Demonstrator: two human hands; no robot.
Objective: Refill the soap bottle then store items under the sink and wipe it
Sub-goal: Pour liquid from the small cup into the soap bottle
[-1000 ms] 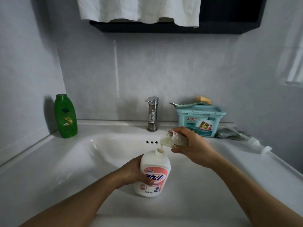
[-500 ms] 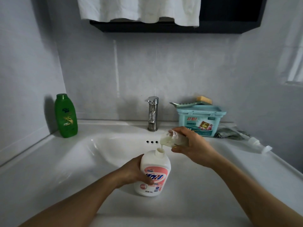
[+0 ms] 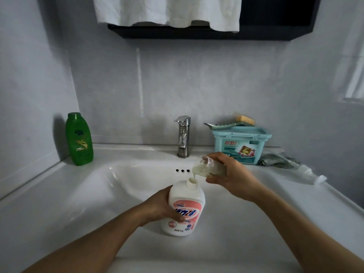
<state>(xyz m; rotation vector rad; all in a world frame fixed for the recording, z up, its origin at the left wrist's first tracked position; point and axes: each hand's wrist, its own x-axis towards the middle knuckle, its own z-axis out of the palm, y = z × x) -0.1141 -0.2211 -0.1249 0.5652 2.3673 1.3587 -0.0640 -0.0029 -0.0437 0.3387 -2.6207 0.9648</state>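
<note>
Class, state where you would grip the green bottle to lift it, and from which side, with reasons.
Grip the green bottle round its wide middle, coming from the front right. It stands upright in the corner, with the wall close on its left and behind, so probably only that side is open.

— Where does the view look from?

— From the person's head, at the near edge of the sink [image 3: 59, 203]; it faces forward and down, square to the back wall [image 3: 236, 85], with the tap [image 3: 183, 136] near the centre line.

— How near?

— Close; both forearms enter from the bottom; the left hand [image 3: 157, 207] gripping the soap bottle [image 3: 185, 211] and the right hand [image 3: 232, 176] holding a clear cup [image 3: 204, 168] sit just below the middle; the wide lens bends the sink's edges, taking in its far-left corner, its right edge and the dark shelf [image 3: 275, 16] at the top.
</note>
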